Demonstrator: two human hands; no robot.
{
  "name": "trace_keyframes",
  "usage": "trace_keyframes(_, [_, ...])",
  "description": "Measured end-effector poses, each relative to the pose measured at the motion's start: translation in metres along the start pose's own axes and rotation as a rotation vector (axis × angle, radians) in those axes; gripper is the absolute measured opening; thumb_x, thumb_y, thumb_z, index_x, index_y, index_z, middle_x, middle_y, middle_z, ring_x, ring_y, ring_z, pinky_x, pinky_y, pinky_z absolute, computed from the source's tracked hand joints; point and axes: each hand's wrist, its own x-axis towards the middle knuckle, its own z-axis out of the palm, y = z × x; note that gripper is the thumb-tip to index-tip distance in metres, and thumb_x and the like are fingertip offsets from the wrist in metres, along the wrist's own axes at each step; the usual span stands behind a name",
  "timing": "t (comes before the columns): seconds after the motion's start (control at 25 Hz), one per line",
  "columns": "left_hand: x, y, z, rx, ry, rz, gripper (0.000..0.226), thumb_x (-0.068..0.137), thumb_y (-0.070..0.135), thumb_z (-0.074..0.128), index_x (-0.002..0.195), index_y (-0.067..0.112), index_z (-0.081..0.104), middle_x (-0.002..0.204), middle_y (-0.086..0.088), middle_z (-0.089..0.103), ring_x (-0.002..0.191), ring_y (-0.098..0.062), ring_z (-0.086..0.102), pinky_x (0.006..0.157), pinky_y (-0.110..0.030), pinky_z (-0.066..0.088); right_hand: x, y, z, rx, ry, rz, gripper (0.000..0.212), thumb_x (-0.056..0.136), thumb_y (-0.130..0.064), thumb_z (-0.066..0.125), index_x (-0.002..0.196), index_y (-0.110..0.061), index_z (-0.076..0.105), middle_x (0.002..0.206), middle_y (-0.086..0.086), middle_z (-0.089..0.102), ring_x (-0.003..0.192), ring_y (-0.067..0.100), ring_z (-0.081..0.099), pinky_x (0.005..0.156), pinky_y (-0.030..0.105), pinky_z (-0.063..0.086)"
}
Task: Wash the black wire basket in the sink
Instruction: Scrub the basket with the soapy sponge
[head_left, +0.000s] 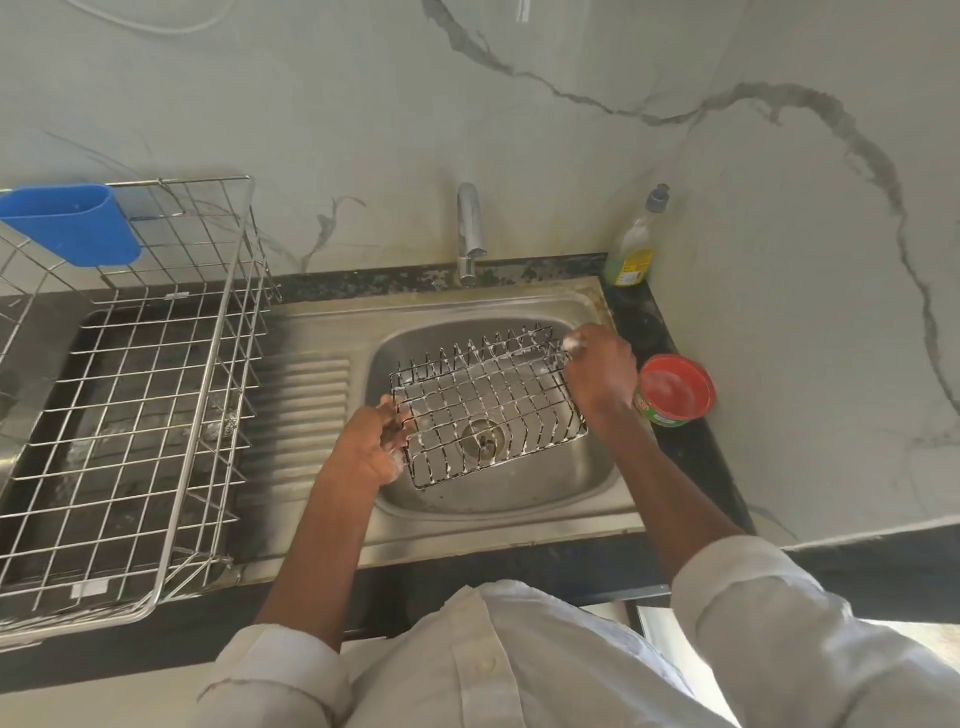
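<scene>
Left hand (375, 451), foam-smeared, gripping the 9 o'clock edge of the black wire basket (488, 410), fingers curled through the mesh. Right hand (600, 375) working at the basket's 2 o'clock corner, fingertips pinching a small whitish, sudsy object against the wire; object too small and blurred to identify, probably a scrubbing pad.

Basket sitting inside the stainless steel sink basin (582, 493), directly above the round drain (483, 441), whether resting on the basin floor or held slightly clear not determinable. White lather clinging along much of the wire.

Chrome tap (470, 234) at 12 o'clock showing no visible stream. Red-lidded round tub (675, 391) standing on the counter at 3 o'clock, just beside the right wrist. Clear bottle of yellow-green dish liquid (636, 244) at 1 o'clock.

Judgement: soaping stage well advanced, scrubbing proceeding at the far corner. Remaining: finishing any untouched wires, rinsing off all foam, setting to drain, possibly in the large silver wire dish rack (156, 389) at 9 o'clock.
</scene>
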Motion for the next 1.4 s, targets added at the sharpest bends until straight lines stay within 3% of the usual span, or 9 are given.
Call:
trace_keyframes(0.28, [0.018, 0.012, -0.002, -0.027, -0.005, 0.086, 0.028, 0.110, 0.022, 0.055, 0.085, 0.019, 0.067, 0.062, 0.006, 0.065, 0.050, -0.007, 0.053, 0.052, -0.024, 0.034, -0.006, -0.035, -0.006, -0.053, 0.119, -0.168, 0.037, 0.077, 0.011, 0.066, 0.106, -0.009, 0.074, 0.112, 0.012, 0.071, 0.102, 0.037, 0.067, 0.082, 0.041, 0.053])
trace_keyframes(0.44, [0.021, 0.019, 0.003, -0.013, -0.033, 0.154, 0.012, 0.108, 0.019, 0.059, 0.103, 0.014, 0.069, 0.072, 0.004, 0.066, 0.054, -0.006, 0.055, 0.045, -0.023, 0.039, -0.058, -0.033, 0.012, 0.033, 0.032, -0.260, 0.039, 0.080, 0.015, 0.063, 0.102, -0.014, 0.077, 0.103, 0.005, 0.074, 0.086, 0.026, 0.069, 0.066, 0.027, 0.044])
trace_keyframes(0.52, [0.020, 0.017, 0.012, -0.030, -0.096, 0.200, 0.010, 0.110, 0.013, 0.055, 0.105, 0.012, 0.064, 0.072, 0.003, 0.064, 0.048, -0.004, 0.054, 0.033, -0.016, 0.030, -0.044, -0.036, 0.018, 0.116, 0.070, -0.131, 0.035, 0.085, 0.012, 0.062, 0.103, -0.014, 0.075, 0.106, 0.003, 0.073, 0.087, 0.021, 0.068, 0.067, 0.028, 0.047])
trace_keyframes(0.64, [0.015, 0.010, 0.024, -0.021, -0.183, 0.241, 0.014, 0.109, 0.009, 0.055, 0.097, 0.014, 0.059, 0.063, 0.007, 0.063, 0.048, -0.004, 0.053, 0.030, -0.015, 0.027, -0.014, -0.051, 0.026, 0.156, 0.139, 0.028, 0.032, 0.085, 0.011, 0.067, 0.107, -0.011, 0.072, 0.107, 0.007, 0.072, 0.093, 0.025, 0.069, 0.070, 0.033, 0.053])
trace_keyframes(0.76, [0.016, 0.009, 0.032, 0.023, -0.197, 0.281, 0.019, 0.110, 0.010, 0.054, 0.092, 0.015, 0.058, 0.064, 0.007, 0.062, 0.048, -0.003, 0.053, 0.031, -0.014, 0.026, -0.029, -0.090, 0.044, 0.175, 0.063, -0.207, 0.042, 0.080, 0.021, 0.065, 0.108, -0.008, 0.075, 0.109, 0.009, 0.071, 0.097, 0.022, 0.067, 0.075, 0.030, 0.060])
trace_keyframes(0.96, [0.028, 0.012, 0.032, 0.070, -0.192, 0.297, 0.025, 0.111, 0.011, 0.051, 0.088, 0.015, 0.058, 0.073, 0.002, 0.056, 0.046, -0.004, 0.051, 0.032, -0.016, 0.025, -0.035, -0.117, 0.060, 0.106, -0.073, -0.629, 0.035, 0.077, 0.018, 0.071, 0.102, -0.006, 0.076, 0.099, 0.009, 0.069, 0.087, 0.026, 0.066, 0.060, 0.029, 0.051])
trace_keyframes(1.08, [0.029, 0.018, 0.025, 0.040, -0.169, 0.273, 0.021, 0.109, 0.008, 0.055, 0.090, 0.014, 0.060, 0.070, 0.004, 0.062, 0.051, -0.005, 0.054, 0.031, -0.015, 0.026, -0.006, -0.086, 0.052, 0.120, -0.022, -0.408, 0.039, 0.080, 0.017, 0.068, 0.106, -0.011, 0.077, 0.107, 0.009, 0.073, 0.096, 0.024, 0.067, 0.075, 0.026, 0.053])
trace_keyframes(1.24, [0.028, 0.027, 0.019, 0.000, -0.165, 0.263, 0.025, 0.107, 0.001, 0.052, 0.086, 0.013, 0.059, 0.070, 0.002, 0.061, 0.051, -0.006, 0.053, 0.030, -0.015, 0.025, 0.030, -0.012, 0.025, 0.139, 0.102, 0.053, 0.035, 0.088, 0.009, 0.062, 0.111, -0.012, 0.077, 0.112, 0.011, 0.075, 0.102, 0.028, 0.071, 0.077, 0.021, 0.041])
trace_keyframes(1.4, [0.032, 0.029, 0.017, -0.053, -0.150, 0.226, 0.020, 0.108, 0.009, 0.055, 0.090, 0.016, 0.061, 0.067, 0.007, 0.063, 0.050, -0.004, 0.052, 0.029, -0.015, 0.024, 0.013, 0.003, 0.017, 0.229, 0.125, 0.097, 0.025, 0.094, 0.003, 0.059, 0.109, -0.009, 0.076, 0.108, 0.010, 0.075, 0.096, 0.029, 0.069, 0.071, 0.025, 0.040])
